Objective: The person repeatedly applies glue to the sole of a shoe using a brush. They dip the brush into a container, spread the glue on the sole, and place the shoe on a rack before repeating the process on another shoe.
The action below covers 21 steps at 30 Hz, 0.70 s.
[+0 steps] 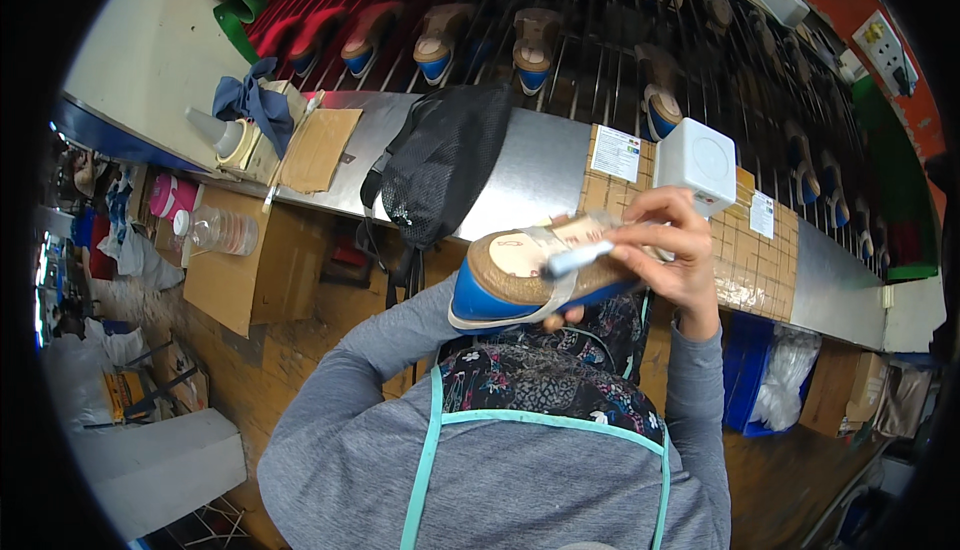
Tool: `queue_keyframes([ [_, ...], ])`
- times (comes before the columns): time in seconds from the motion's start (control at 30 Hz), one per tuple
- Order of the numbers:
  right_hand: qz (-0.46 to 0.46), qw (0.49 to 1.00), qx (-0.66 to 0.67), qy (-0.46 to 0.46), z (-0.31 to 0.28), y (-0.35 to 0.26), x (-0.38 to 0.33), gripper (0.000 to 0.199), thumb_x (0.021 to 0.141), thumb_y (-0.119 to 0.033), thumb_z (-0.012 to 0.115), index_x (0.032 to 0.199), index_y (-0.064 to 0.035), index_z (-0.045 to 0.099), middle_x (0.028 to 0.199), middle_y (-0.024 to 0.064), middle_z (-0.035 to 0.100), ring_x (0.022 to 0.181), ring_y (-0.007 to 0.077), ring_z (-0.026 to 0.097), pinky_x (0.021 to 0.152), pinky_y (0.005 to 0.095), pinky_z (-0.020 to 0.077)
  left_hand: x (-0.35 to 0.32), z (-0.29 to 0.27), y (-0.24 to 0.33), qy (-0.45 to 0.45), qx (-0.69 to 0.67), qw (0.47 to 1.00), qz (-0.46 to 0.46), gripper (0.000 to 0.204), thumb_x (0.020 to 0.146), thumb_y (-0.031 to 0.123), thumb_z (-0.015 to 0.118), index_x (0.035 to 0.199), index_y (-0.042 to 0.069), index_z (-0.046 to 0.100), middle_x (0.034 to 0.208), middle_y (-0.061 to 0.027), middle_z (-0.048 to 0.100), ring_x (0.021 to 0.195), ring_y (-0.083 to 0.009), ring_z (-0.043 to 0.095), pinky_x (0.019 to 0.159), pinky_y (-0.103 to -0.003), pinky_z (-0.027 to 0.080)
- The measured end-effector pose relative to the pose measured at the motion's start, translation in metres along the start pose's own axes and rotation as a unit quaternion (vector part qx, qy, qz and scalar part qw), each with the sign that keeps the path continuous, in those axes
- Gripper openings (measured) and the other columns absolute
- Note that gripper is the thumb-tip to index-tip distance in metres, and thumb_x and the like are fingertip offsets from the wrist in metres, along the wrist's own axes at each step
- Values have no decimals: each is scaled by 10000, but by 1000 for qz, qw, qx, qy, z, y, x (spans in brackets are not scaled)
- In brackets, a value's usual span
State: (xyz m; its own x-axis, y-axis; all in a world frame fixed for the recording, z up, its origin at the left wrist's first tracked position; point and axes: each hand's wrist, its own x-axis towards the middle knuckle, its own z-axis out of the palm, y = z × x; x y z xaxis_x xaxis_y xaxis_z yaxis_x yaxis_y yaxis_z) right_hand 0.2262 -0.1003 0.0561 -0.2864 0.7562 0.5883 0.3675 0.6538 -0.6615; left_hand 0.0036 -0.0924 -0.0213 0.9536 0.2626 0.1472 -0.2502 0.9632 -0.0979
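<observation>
A blue-sided shoe [500, 285] with a tan, speckled rim and a cream middle panel is held up in front of my body. A pale band runs around it. Most of my left hand [565, 320] is hidden beneath the shoe, and only its fingertips show, curled against the lower side. Above the shoe, my right hand [670, 245] grips a white-handled, dark-tipped brush [580, 258]. The brush is blurred and its tip lies over the cream panel; I cannot tell if it touches.
Beyond the metal ledge [540, 160], a rack of rods [590, 50] carries several similar shoes. On the ledge are a black mesh bag [450, 145], a white box-shaped device [697, 165], cardboard [320, 150] and a blue cloth [255, 105]. A blue crate [745, 370] stands below right.
</observation>
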Motion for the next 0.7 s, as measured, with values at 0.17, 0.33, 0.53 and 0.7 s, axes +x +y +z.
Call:
queue_keyframes([
  [0.17, -36, 944, -305, 118, 20, -25, -22, 264, 689, -154, 798, 948, -170, 747, 857, 9, 625, 686, 118, 493, 703, 313, 259, 21, 6, 49, 123, 287, 927, 206, 785, 911, 643, 442, 1427, 57, 361, 1330, -166, 519, 1163, -228, 564, 955, -358, 504],
  [0.33, -64, 964, -229, 116, 40, -45, -44, 313, 663, -178, 824, 966, -180, 745, 815, -5, 604, 595, 98, 488, 687, 322, 233, 13, 21, 70, 175, 435, 827, 311, 810, 918, 663, 389, 1441, 48, 335, 1374, -152, 489, 1200, -208, 543, 999, -333, 468],
  [0.53, 20, 947, -256, 190, 19, -15, -11, 216, 702, -135, 776, 916, -134, 752, 880, 29, 616, 742, 136, 539, 721, 332, 258, 11, 18, 65, 194, 547, 773, 257, 937, 825, 736, 487, 1418, 21, 360, 1333, -137, 522, 1171, -223, 557, 997, -360, 463],
  [0.7, 48, 890, -345, 295, -5, 3, 16, 180, 738, -159, 756, 915, -127, 746, 934, 30, 617, 708, 137, 535, 741, 336, 258, 19, 6, 66, 189, 534, 794, 221, 1025, 740, 750, 592, 1423, 22, 355, 1352, -137, 506, 1191, -231, 543, 1010, -370, 448],
])
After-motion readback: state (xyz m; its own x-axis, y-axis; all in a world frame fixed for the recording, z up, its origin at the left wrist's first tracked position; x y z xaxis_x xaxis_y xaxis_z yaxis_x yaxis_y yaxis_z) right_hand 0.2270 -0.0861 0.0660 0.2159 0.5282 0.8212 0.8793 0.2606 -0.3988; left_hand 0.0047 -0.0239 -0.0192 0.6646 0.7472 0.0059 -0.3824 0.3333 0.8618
